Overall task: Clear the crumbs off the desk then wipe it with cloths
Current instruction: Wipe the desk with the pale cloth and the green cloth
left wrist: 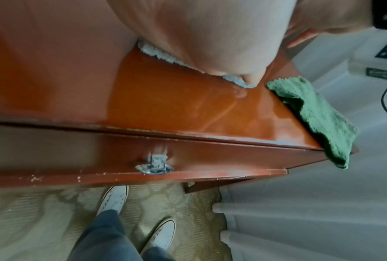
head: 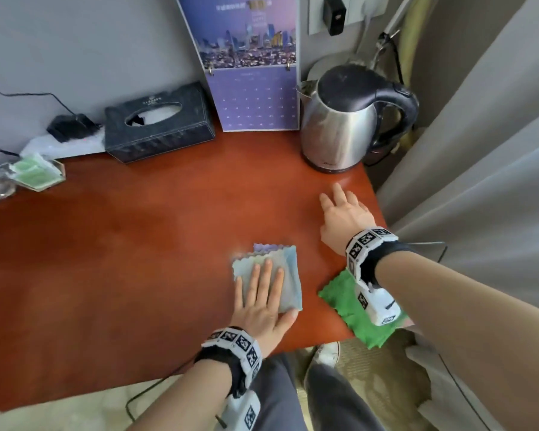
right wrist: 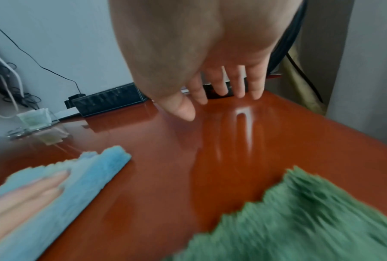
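Note:
My left hand (head: 263, 293) lies flat, fingers straight, pressing a folded light blue cloth (head: 288, 275) onto the red-brown desk (head: 137, 244). The same blue cloth (right wrist: 87, 176) shows in the right wrist view with the left fingers (right wrist: 31, 187) on top, and its edge (left wrist: 161, 56) peeks from under the palm in the left wrist view. A green cloth (head: 346, 303) lies at the desk's front right corner, partly over the edge (left wrist: 317, 116). My right hand (head: 343, 209) is held out with straight fingers (right wrist: 221, 83) close over the bare desk near the kettle, holding nothing. No crumbs are visible.
A steel kettle (head: 349, 126) stands at the back right, a dark tissue box (head: 159, 122) and a calendar (head: 252, 73) along the wall. A clear holder with green packets (head: 31, 172) and cables sit at the left. Curtains (head: 479, 166) hang right of the desk.

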`<state>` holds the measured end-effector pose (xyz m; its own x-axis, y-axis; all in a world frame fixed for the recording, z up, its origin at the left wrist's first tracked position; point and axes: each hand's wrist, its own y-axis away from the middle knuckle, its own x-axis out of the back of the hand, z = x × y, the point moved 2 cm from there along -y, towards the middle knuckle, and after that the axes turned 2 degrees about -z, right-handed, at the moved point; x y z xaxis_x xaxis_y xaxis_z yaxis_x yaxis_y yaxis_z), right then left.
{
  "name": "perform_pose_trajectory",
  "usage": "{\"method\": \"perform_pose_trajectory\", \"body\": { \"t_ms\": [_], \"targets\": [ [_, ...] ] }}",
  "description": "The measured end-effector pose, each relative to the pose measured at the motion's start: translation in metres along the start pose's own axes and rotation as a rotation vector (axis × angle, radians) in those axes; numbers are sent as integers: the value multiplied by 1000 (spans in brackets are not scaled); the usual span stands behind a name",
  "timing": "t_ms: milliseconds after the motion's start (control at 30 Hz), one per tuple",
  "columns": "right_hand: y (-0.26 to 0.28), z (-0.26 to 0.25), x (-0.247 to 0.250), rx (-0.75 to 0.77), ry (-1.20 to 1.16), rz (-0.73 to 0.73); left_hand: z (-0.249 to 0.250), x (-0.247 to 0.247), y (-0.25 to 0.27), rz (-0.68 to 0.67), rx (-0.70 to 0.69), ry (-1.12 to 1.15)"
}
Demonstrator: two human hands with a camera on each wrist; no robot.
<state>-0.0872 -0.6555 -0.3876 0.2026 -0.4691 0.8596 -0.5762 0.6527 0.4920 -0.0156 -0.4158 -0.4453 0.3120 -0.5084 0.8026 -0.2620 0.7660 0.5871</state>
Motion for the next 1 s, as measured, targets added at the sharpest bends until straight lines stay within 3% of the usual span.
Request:
{"method": "perform_pose_trajectory", "body": {
  "t_ms": [167, 400, 533, 667, 867, 1000],
  "targets": [
    [-24, -11, 5, -31, 3, -123, -13, 28, -29, 22, -32, -27],
    [-33, -22, -2, -69, 27, -140, -48, 114, -147, 44, 107, 80],
    [-34, -21, -6, -51, 66, -158, -69, 151, -185, 76, 147, 149],
    [-32, -15, -3, -32, 81, -150, -103, 155, -180, 83, 183, 159],
    [-30, -11, 2, -20, 80, -144, -191, 122, -116, 98, 406, 208],
    [-30, -12, -1, -23, 69, -112, -186, 97, -91, 87, 473, 204]
  ]
}}
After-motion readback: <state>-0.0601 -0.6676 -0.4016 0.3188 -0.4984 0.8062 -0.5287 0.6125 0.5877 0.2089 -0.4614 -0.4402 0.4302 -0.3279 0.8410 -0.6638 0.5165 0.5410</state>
